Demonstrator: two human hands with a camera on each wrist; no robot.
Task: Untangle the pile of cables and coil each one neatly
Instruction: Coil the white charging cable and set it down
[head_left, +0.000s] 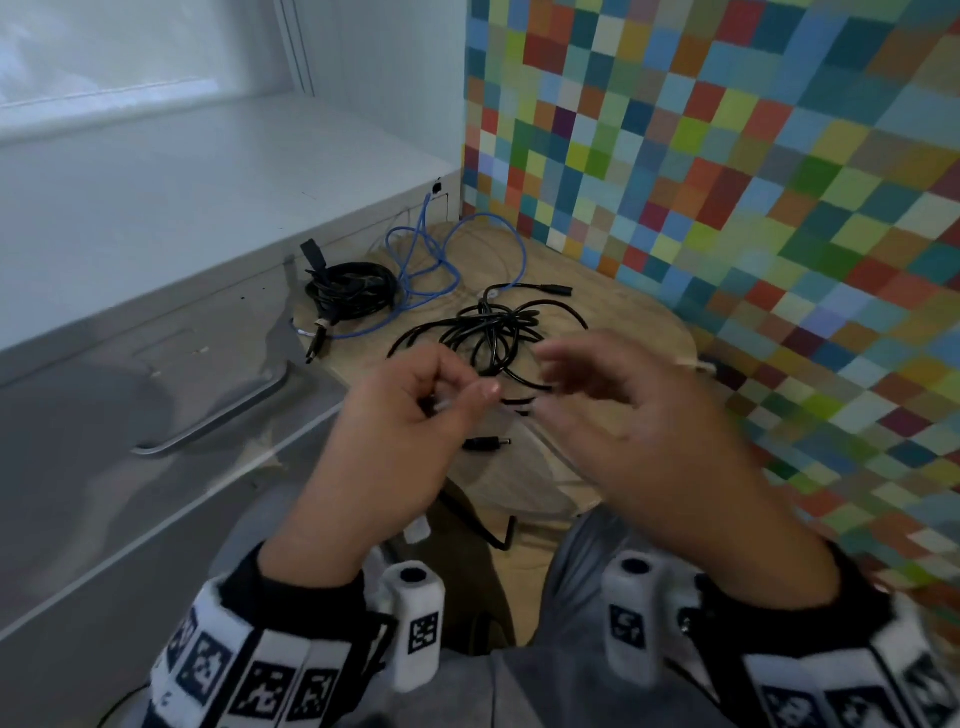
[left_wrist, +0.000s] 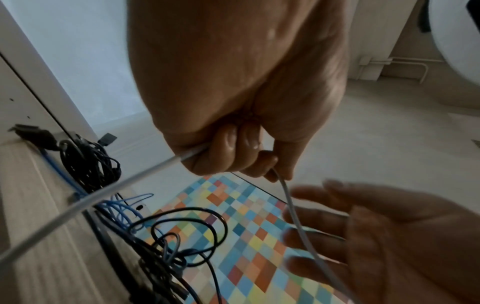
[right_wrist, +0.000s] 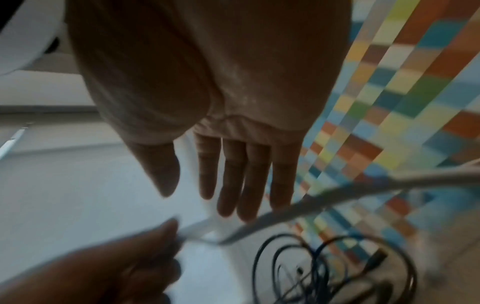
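Note:
My left hand (head_left: 415, 410) is curled round a thin white cable (left_wrist: 85, 202), which enters the fist (left_wrist: 233, 152) from the left and leaves by the thumb, hanging down past my right palm. My right hand (head_left: 613, 395) is open, fingers straight (right_wrist: 241, 174), just right of the left hand; the white cable (right_wrist: 298, 207) crosses blurred under its fingertips. Beyond both hands a loose black cable tangle (head_left: 488, 332) lies on the wooden table (head_left: 613, 317). A blue cable (head_left: 426, 270) sprawls behind it. A coiled black cable (head_left: 348, 291) sits at the table's far left.
A black barrel plug (head_left: 488, 444) lies on the table below my left hand. A grey drawer unit with a metal handle (head_left: 223, 421) stands on the left. A multicoloured chequered wall (head_left: 753, 182) closes in the right side and back.

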